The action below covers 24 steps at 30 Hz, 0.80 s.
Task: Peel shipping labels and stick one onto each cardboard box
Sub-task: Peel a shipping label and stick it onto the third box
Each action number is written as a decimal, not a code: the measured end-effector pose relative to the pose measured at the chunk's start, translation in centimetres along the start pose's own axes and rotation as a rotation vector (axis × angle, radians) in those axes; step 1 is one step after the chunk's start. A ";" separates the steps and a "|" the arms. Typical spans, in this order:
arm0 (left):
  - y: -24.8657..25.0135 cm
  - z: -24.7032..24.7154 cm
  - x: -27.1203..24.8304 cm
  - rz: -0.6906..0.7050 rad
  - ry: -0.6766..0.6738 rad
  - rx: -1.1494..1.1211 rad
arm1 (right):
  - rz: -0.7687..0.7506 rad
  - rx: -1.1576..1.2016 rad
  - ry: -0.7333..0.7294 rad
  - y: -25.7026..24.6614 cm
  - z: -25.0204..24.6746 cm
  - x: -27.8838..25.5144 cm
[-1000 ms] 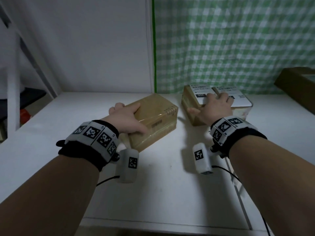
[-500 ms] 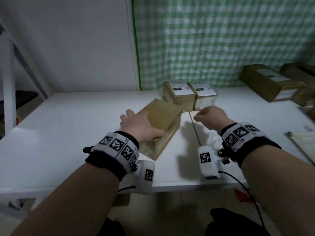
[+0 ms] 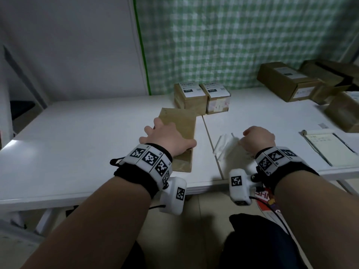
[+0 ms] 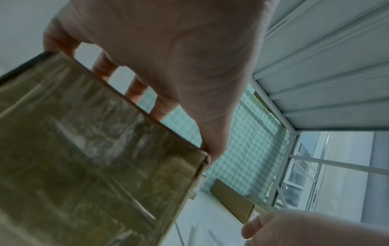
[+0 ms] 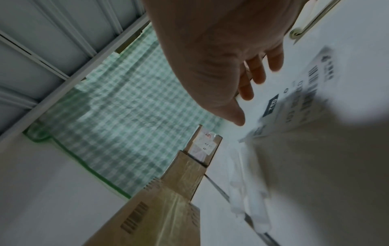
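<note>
A plain cardboard box (image 3: 180,121) lies lengthwise near the front of the white table (image 3: 77,142). My left hand (image 3: 165,138) grips its near end, with the fingers over the left edge and the thumb at the right corner (image 4: 208,149). My right hand (image 3: 256,140) hovers with curled fingers over white backing strips (image 3: 221,144). In the right wrist view a printed shipping label (image 5: 305,93) lies right beside the thumb and fingertips. I cannot tell whether they pinch it. Two labelled boxes (image 3: 191,98) (image 3: 217,100) stand side by side behind the plain box.
A pad of label sheets (image 3: 330,150) lies at the right front. Several more cardboard boxes (image 3: 287,80) (image 3: 345,111) crowd the back right corner. A seam (image 3: 211,144) splits the tabletop. A green checked curtain (image 3: 233,45) hangs behind, and the table's front edge is close.
My left hand has pulled the plain box toward me and turned it lengthwise. My right hand has left the labelled box's top and drawn back to the right, over the backing strips.
</note>
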<state>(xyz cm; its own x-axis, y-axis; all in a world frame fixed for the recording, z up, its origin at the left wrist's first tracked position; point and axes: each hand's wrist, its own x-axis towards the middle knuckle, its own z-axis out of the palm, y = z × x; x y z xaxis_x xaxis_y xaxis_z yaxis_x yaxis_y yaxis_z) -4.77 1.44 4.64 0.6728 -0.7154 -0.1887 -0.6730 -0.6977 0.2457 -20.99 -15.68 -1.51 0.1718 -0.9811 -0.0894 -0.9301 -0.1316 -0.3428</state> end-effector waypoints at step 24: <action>1.8 0.7 -0.7 0.158 0.215 -0.059 | -0.063 0.741 0.455 0.0 -3.2 -3.7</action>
<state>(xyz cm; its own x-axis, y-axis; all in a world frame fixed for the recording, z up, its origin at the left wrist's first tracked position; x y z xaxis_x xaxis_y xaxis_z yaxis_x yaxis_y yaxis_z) -6.66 0.68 4.51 0.6145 -0.7866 0.0611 -0.7602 -0.5697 0.3122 -22.63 -12.53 1.87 -0.0776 -0.9574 0.2782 -0.4454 -0.2164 -0.8688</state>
